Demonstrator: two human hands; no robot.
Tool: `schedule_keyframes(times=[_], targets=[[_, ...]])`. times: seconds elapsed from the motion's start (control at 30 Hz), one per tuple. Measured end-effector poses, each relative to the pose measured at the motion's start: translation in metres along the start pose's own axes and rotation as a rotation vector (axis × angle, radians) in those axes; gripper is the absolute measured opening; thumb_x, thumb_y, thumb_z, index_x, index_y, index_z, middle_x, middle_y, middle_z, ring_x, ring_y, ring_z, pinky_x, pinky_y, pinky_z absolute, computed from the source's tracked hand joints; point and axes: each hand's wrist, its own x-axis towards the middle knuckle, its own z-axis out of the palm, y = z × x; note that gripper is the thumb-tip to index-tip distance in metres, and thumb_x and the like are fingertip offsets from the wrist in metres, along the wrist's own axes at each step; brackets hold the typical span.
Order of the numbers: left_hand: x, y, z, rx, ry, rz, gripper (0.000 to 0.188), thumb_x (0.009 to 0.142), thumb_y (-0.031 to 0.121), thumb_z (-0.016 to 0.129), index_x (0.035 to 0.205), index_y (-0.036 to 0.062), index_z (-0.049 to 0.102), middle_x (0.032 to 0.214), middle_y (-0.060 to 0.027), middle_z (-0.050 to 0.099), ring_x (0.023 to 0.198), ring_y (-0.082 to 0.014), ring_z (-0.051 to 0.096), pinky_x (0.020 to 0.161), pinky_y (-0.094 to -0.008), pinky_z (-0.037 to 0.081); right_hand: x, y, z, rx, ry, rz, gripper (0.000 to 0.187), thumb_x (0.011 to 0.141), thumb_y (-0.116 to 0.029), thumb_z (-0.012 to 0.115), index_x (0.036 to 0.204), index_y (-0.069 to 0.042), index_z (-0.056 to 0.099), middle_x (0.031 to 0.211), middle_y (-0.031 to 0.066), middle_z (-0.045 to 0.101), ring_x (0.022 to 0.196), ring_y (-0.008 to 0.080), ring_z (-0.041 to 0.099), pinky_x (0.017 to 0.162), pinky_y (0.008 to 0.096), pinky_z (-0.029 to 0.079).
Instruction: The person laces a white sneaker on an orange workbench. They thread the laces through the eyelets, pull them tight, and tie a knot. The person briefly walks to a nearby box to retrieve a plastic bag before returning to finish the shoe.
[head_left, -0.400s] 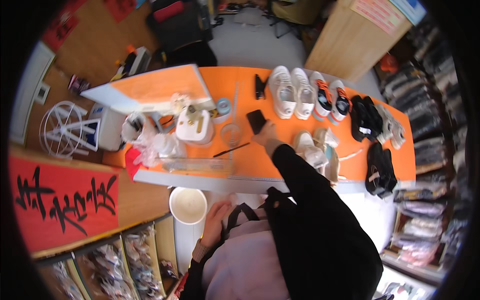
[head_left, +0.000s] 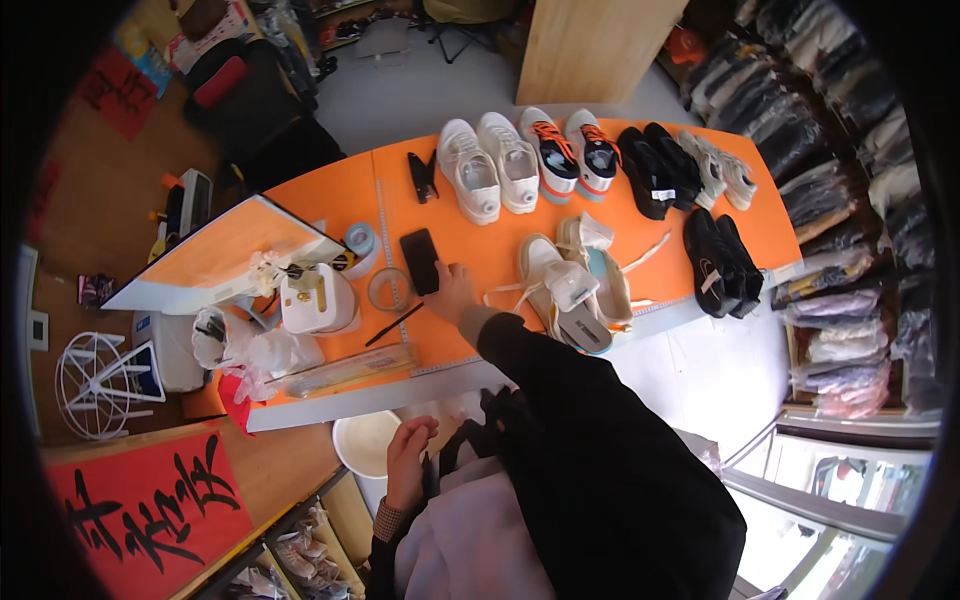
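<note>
My right hand reaches across the orange table. Its fingers close on the lower right edge of a black smartphone, whose dark face shows. Beside the phone are a clear tape ring and a thin black pen. Right of the hand sits a pair of cream shoes with loose laces and a grey insole. My left hand is held near my body below the table edge, fingers curled with no object visible in them.
Pairs of white, orange-laced and black shoes line the far side. A black stapler-like tool lies left of them. At left stand a monitor and white box. A white bucket stands below.
The view has swung to the right. The phone has shifted slightly left and toward me with my right hand at its edge. My left hand has risen a little, fingers curled.
</note>
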Motion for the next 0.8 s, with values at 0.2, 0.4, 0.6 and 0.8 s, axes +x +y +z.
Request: schedule_keyframes(times=[0.2,0.4,0.6,0.8], targets=[[0.036,0.003,0.025,0.109,-0.209,-0.013,0.02,0.094,0.014,0.049,0.107,0.0011,0.058,0.101,-0.0062,0.062,0.094,-0.0143,0.057,0.088,-0.0267,0.043,-0.123,0.04,-0.064,0.294,0.384,-0.27,0.026,0.075,-0.011,0.065,0.099,-0.002,0.061,0.101,0.0156,0.057,0.094,0.0353,0.056,0.081,0.0402,0.047],[0.087,-0.022,0.076,0.366,-0.411,0.119,0.02,0.091,0.014,0.054,0.105,0.0002,0.057,0.099,-0.0076,0.062,0.089,-0.0146,0.059,0.081,-0.0273,0.047,-0.179,0.097,-0.148,0.009,0.598,-0.062,0.031,0.068,-0.005,0.07,0.098,-0.005,0.062,0.102,0.0151,0.057,0.096,0.033,0.055,0.081,0.0386,0.047],[0.14,-0.05,0.152,0.669,-0.237,0.343,0.036,0.082,0.018,0.064,0.111,0.0002,0.052,0.096,-0.0158,0.061,0.088,-0.0266,0.063,0.076,-0.0352,0.05,-0.174,0.144,-0.16,-0.09,0.307,-0.264,0.037,0.06,-0.008,0.073,0.095,-0.01,0.063,0.108,0.0071,0.059,0.094,0.0325,0.053,0.078,0.0396,0.048],[0.181,-0.071,0.188,0.984,-0.076,0.388,0.042,0.09,0.027,0.057,0.12,-0.001,0.048,0.095,-0.019,0.063,0.084,-0.0306,0.063,0.075,-0.0382,0.05,-0.155,0.167,-0.159,-0.059,0.167,-0.47,0.034,0.061,-0.013,0.073,0.093,-0.01,0.064,0.095,0.0052,0.063,0.081,0.028,0.056,0.069,0.0397,0.048]])
